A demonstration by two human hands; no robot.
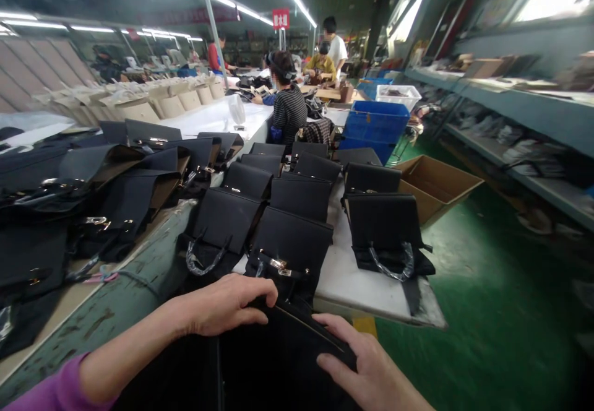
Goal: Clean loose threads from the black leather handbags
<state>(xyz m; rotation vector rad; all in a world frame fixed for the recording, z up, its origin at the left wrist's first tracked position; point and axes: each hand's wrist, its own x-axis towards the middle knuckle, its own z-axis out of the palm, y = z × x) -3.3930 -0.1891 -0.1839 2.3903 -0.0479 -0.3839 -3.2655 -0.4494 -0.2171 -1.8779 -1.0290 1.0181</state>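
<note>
the black leather handbag (278,361) sits at the very bottom of the view, just in front of the person. its lower half is cut off by the frame, and its dark surface swallows most detail, so only a thin pale edge line shows across its top. the left hand (227,304) grasps it: the fingers curl down over the upper rim, their tips hidden behind the leather, with the knuckles raised and the wrist straight. the forearm runs back to a purple knitted sleeve (51,392). the right hand (366,371) comes in from the lower right, partly cut off. its thumb and forefinger pinch a fold of the handbag between them, and the remaining fingers are out of sight.

just beyond the hands, rows of black flap bags (297,237) stand on a white padded tabletop (343,275), some with plastic-wrapped handles. more dark bags lie heaped to the left, past a worn green bench edge (139,287). an open brown cardboard box (436,185) rests on the green painted floor (487,287). farther back a seated person in a striped top (288,108) sits near blue plastic crates (375,123).
</note>
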